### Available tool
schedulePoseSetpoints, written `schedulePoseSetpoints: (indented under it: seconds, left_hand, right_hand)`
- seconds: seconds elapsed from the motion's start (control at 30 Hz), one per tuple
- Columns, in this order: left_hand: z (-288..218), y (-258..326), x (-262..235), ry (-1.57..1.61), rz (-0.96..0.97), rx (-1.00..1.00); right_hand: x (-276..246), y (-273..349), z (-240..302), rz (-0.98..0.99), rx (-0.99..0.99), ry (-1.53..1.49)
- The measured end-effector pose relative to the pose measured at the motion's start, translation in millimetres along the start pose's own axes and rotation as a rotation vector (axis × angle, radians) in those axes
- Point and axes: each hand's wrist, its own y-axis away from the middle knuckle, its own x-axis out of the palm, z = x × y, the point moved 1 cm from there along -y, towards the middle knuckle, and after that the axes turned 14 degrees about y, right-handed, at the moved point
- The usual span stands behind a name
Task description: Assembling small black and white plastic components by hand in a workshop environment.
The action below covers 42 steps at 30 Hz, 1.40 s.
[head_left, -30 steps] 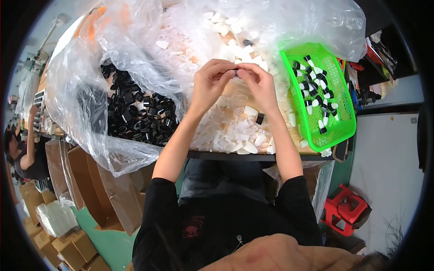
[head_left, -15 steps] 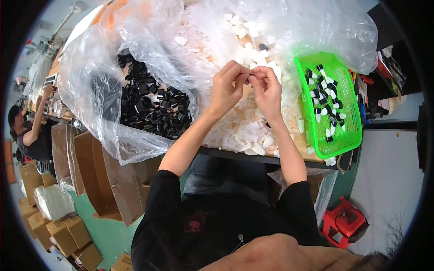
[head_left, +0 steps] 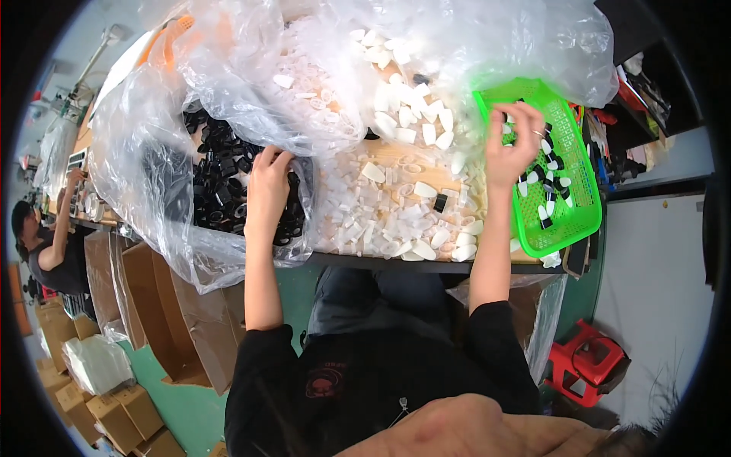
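Observation:
My left hand [head_left: 266,186] reaches into the right side of a heap of glossy black ring-like caps [head_left: 217,179] in a clear plastic bag [head_left: 126,167]. Its fingers curl downward and their tips are hidden, so I cannot see whether they hold a cap. Over the far left part of a green mesh basket [head_left: 521,221] is my right hand [head_left: 514,148], fingers apart and nothing visible in them. Several black-and-white assembled pieces [head_left: 546,206] lie in that basket. Between my hands, white tapered pieces [head_left: 426,114] and small translucent pieces [head_left: 354,217] are scattered on the table.
One loose black cap [head_left: 440,202] lies among the white pieces near the table's front edge. More clear plastic [head_left: 533,46] covers the far side. Cardboard boxes [head_left: 183,320] stand at lower left, a red stool [head_left: 586,362] at lower right. Another person [head_left: 57,244] works at far left.
My hands, earlier together over the middle of the table, have parted. The left went to the black caps, the right to the green basket. The small dark thing between them is no longer visible.

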Motion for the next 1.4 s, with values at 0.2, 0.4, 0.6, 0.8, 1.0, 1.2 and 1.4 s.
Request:
schedulePoseSetpoints:
  seconds: [0.2,0.4,0.6,0.8,1.0,1.2,1.4]
  left_hand:
    - [0.1,-13.9,-7.1,0.074,-0.062,-0.020]
    - [-34.5,-29.4,-31.4,0.131,-0.283,-0.163]
    - [-73.5,-58.7,0.5,0.908,-0.157,-0.177]
    - [-69.7,-74.4,62.0,1.273,0.136,-0.210]
    - [-76.5,-67.8,73.6,1.524,0.145,-0.239]
    - [-71.9,-65.0,77.9,1.467,0.135,-0.183]
    - [-78.7,-64.6,74.8,1.461,0.175,-0.151]
  right_hand:
    - [25.6,24.5,31.5,0.580,-0.076,-0.228]
    - [49.8,51.8,21.4,0.751,0.001,-0.064]
    - [61.3,64.4,27.1,0.680,0.013,-0.027]
    - [39.5,37.1,40.9,0.502,0.330,-0.552]
    - [18.6,33.1,62.1,0.360,0.172,-0.473]
    - [20.4,33.1,73.8,0.331,0.023,-0.410]
    - [22.1,34.8,73.8,0.316,-0.002,-0.377]
